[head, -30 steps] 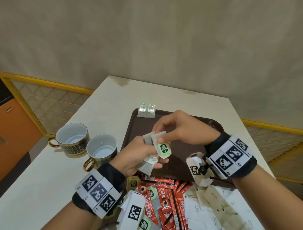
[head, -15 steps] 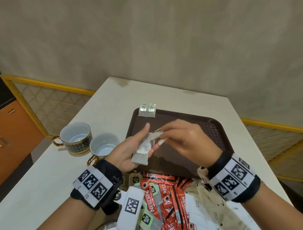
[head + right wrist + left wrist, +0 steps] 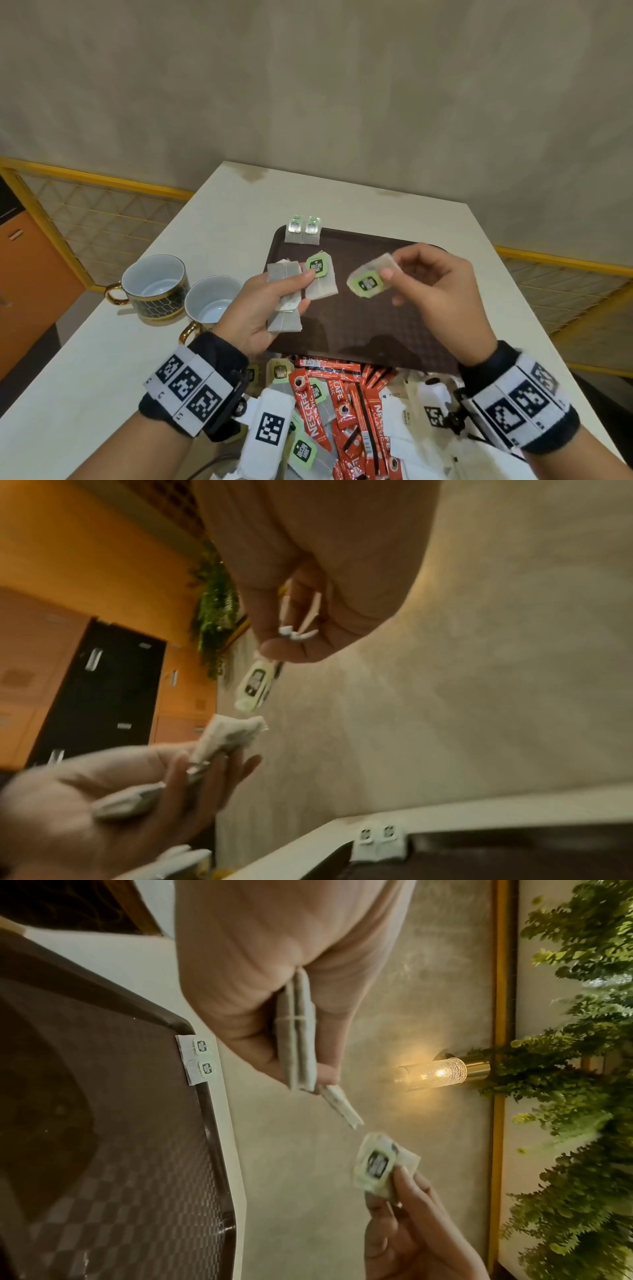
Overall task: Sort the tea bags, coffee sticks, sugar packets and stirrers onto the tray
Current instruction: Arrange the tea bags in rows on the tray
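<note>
My left hand (image 3: pixel 294 291) hovers over the left side of the brown tray (image 3: pixel 376 329) and grips a small stack of grey tea bags (image 3: pixel 284 301). One tea bag with a green tag (image 3: pixel 320 279) fans out from under its thumb. To the right, my right hand (image 3: pixel 390 267) pinches a single tea bag (image 3: pixel 370 279) above the tray's middle, green tag facing me. Two more tea bags (image 3: pixel 303 229) lie side by side on the tray's far left corner. In the left wrist view the stack (image 3: pixel 296 1042) sits between thumb and fingers; the right wrist view shows the pinched bag (image 3: pixel 255 685) hanging.
A heap of red coffee sticks (image 3: pixel 342 394), white sugar packets (image 3: pixel 404 414) and loose tea bags (image 3: pixel 305 452) lies on the white table (image 3: pixel 102 377) in front of the tray. Two gold-handled cups (image 3: pixel 154 287) stand left of it. Walls close the far side.
Both hands were together on the bundle of tea bags. The right hand has since drawn one bag off to the right, and the hands are apart.
</note>
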A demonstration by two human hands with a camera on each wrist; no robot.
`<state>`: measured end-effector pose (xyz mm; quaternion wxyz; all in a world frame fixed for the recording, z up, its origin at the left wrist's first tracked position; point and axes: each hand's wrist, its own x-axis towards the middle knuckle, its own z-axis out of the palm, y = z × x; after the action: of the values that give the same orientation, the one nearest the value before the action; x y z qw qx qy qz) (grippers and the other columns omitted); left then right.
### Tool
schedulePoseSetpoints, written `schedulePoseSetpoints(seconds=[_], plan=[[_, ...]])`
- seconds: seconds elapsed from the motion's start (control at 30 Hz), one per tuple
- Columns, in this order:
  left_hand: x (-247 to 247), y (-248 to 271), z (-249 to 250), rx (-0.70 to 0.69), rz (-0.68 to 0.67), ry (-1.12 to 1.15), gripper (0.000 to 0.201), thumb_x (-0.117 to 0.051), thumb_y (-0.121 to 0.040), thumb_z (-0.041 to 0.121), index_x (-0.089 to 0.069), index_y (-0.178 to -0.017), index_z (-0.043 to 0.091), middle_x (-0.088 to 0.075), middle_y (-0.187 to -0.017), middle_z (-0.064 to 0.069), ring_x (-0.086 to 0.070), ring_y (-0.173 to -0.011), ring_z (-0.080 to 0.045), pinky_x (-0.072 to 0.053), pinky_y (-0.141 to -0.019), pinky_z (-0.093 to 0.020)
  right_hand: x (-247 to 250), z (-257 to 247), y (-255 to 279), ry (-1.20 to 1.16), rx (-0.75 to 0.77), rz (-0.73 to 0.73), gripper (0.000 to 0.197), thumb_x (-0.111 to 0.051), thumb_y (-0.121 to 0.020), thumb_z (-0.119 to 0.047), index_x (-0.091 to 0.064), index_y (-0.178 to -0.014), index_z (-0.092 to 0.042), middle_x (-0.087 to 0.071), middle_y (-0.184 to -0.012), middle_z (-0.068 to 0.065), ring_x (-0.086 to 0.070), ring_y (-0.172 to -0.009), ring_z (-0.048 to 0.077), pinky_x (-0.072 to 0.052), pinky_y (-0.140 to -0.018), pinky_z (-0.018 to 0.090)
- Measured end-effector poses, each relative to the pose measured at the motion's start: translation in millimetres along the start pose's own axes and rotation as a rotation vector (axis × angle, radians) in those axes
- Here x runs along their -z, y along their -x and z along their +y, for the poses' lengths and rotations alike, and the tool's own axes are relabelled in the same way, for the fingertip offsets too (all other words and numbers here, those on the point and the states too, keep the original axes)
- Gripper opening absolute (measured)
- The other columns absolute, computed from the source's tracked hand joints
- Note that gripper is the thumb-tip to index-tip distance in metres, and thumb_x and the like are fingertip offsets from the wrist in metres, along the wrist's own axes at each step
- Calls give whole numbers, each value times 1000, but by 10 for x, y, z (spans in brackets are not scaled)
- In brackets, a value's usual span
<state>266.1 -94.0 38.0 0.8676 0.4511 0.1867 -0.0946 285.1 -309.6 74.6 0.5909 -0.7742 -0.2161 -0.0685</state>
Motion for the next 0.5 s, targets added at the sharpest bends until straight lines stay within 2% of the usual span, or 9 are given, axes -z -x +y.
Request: schedulePoseSetpoints(seconds=[0.1, 0.2, 0.3, 0.4, 0.5], plan=[[-44, -4, -63, -59, 41, -9, 32, -72, -81, 10, -65, -112, 9, -73, -105, -12, -71, -89, -19, -54, -49, -21, -154, -4, 37, -414, -307, 102, 12, -59, -88, 6, -57, -96, -4, -71, -101, 14, -72, -89, 25, -59, -66, 24], [-93, 10, -111, -114, 31, -14, 23, -72, -82, 8, -67, -104, 9, -75, -99, -9, -72, -87, -18, -57, -54, -24, -361, -9, 72, -707, -452, 114, 20, -49, -91, 10, -53, -103, -5, -71, -105, 14, -71, -96, 28, -59, -69, 24], [-108, 26, -149, -151, 1, -17, 20, -70, -84, 9, -67, -103, 10, -76, -97, -9, -74, -84, -18, -60, -62, -29, -516, 57, 111, -653, -488, 96, 28, -49, -94, 6, -61, -113, -10, -71, -107, 10, -71, -96, 28, -59, -68, 27], [-101, 33, -194, -188, 1, -9, 24, -69, -85, 11, -65, -109, 9, -75, -100, -9, -74, -89, -20, -61, -67, -32, -602, 118, 150, -438, -493, 86, 18, -57, -94, -6, -69, -105, -15, -72, -104, 8, -70, -96, 26, -57, -63, 29], [-86, 42, -243, -224, -2, -55, 32, -70, -83, 15, -65, -114, 9, -75, -103, -9, -73, -93, -21, -61, -71, -33, -638, 160, 161, -273, -435, 90, 8, -66, -89, -12, -69, -97, -10, -72, -92, 12, -68, -82, 29, -51, -55, 29]])
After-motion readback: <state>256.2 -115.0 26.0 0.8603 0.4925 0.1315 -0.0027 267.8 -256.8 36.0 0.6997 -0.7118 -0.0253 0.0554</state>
